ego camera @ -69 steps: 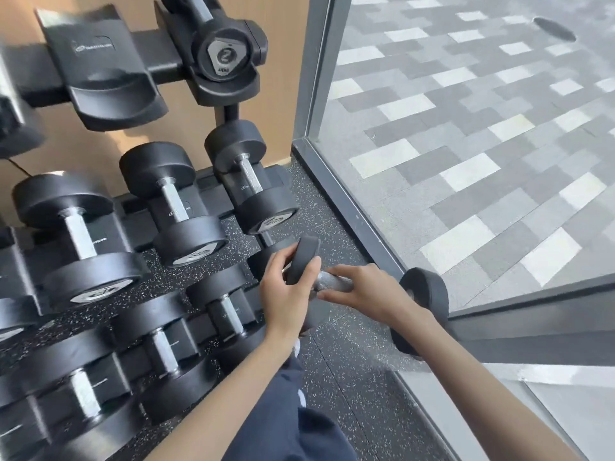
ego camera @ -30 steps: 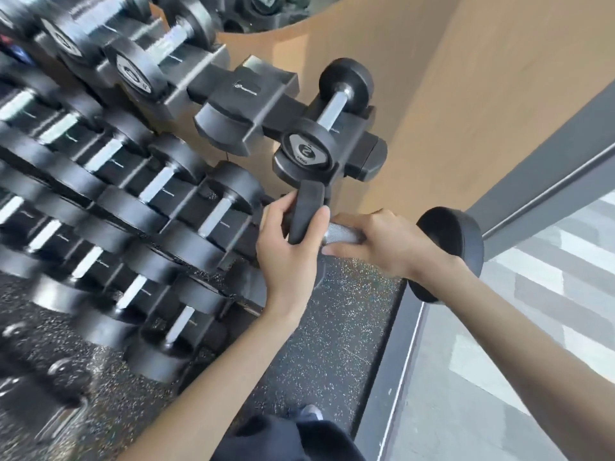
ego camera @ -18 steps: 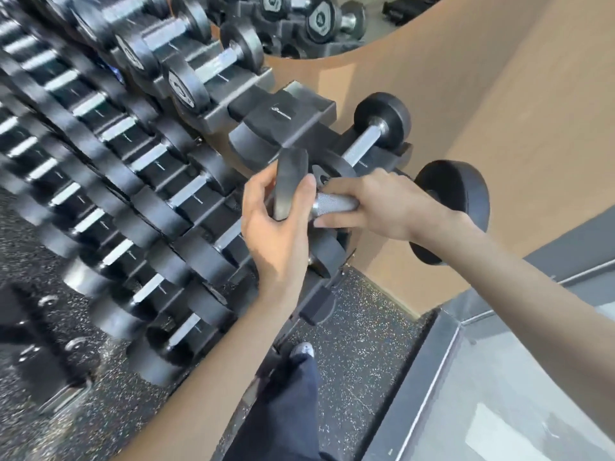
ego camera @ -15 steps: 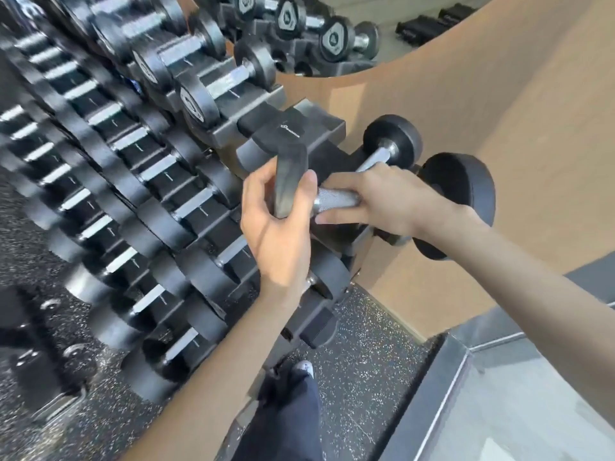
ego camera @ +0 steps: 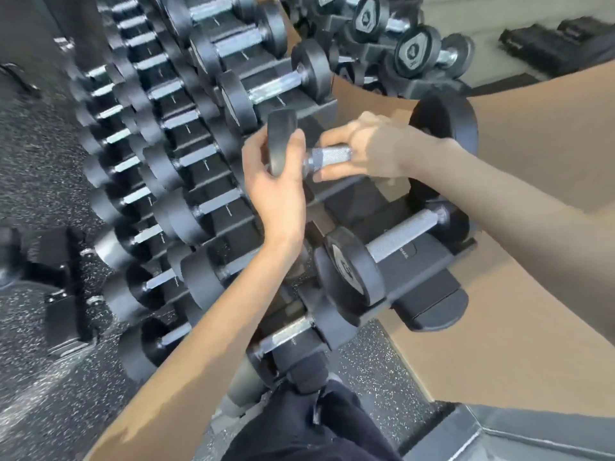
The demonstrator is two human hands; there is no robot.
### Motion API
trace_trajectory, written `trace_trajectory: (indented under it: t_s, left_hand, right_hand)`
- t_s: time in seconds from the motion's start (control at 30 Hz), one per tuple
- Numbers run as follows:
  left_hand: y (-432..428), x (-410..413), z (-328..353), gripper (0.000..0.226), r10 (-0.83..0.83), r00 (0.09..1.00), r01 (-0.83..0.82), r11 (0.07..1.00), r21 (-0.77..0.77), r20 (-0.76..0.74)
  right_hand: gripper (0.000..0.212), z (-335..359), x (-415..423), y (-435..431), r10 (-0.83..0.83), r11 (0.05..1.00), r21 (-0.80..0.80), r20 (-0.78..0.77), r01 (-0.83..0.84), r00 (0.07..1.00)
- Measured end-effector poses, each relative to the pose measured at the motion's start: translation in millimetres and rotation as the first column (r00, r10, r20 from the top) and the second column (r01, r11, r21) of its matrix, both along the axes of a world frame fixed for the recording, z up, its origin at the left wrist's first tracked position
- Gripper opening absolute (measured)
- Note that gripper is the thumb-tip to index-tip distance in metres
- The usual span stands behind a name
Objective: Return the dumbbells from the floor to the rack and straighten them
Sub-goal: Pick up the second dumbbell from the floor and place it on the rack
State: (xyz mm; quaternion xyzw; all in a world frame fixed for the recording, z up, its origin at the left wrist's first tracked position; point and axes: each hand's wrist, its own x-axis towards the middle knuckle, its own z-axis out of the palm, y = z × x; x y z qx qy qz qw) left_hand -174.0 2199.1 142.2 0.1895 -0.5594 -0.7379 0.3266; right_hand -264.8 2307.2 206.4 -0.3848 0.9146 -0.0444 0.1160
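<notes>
Speckled black floor (ego camera: pixel 36 168), tan wall (ego camera: pixel 549 154), long rack (ego camera: pixel 429 294) full of dumbbell rows. Small dumbbell (ego camera: pixel 327 156) held in air above rack's near end, handle roughly level. Left grip (ego camera: pixel 269 191) curls round one head's rim. Right grip (ego camera: pixel 369 151) wraps knurled handle. Racked dumbbell (ego camera: pixel 397 236) sits in cradle just below.

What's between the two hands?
In the head view, a short bare stretch of the silver dumbbell handle lies between the left hand, holding one black end, and the right hand, gripping the handle.
</notes>
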Motion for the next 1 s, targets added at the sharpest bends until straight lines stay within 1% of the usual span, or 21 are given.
trace_trajectory:
  t_s: [0.07,0.13,0.17,0.27,0.4,0.43,0.53,0.6,0.7,0.87,1.0]
  left_hand:
    - [4,-17,-7,0.024,0.044,0.999,-0.045,0.998,0.042,0.032]
    - [7,-33,-15,0.027,0.072,0.995,-0.077,0.994,0.073,0.066]
    - [8,-41,-20,0.026,0.089,0.993,-0.097,0.991,0.098,0.08]
    - [8,-58,-37,0.025,0.134,0.982,-0.153,0.977,0.147,0.129]
    - [9,-78,-55,0.032,0.165,0.962,-0.206,0.961,0.184,0.216]
    - [8,-82,-58,0.033,0.175,0.956,-0.222,0.956,0.19,0.234]
    - [8,-93,-68,0.047,0.206,0.943,-0.265,0.941,0.212,0.263]
    - [9,-98,-74,0.048,0.219,0.933,-0.292,0.925,0.245,0.286]
    - [11,-107,-79,0.047,0.236,0.924,-0.317,0.913,0.257,0.302]
    - [9,-122,-82,0.041,0.233,0.919,-0.319,0.914,0.25,0.319]
    - [7,-128,-84,0.045,0.252,0.907,-0.335,0.918,0.214,0.337]
  right_hand:
    - [0.056,-7,-22,-5,0.027,0.999,0.042,-0.015,-0.026,1.0]
    - [0.055,-18,-41,-8,0.075,0.996,0.045,-0.047,-0.073,0.996]
    - [0.058,-24,-49,-9,0.104,0.994,0.045,-0.039,-0.102,0.994]
    - [0.067,-39,-71,-10,0.198,0.979,0.029,0.052,-0.2,0.979]
    - [0.057,-61,-101,-16,0.268,0.963,-0.015,0.137,-0.268,0.954]
    - [0.056,-67,-107,-19,0.275,0.961,-0.008,0.15,-0.277,0.95]
    - [0.048,-80,-125,-27,0.279,0.955,0.049,0.177,-0.291,0.944]
    - [0.042,-88,-134,-30,0.284,0.95,0.073,0.197,-0.302,0.939]
    - [0.041,-96,-143,-32,0.295,0.943,0.098,0.189,-0.317,0.936]
    - [0.037,-101,-153,-33,0.277,0.951,0.111,0.113,-0.289,0.954]
    - [0.038,-106,-155,-36,0.276,0.949,0.131,0.085,-0.286,0.957]
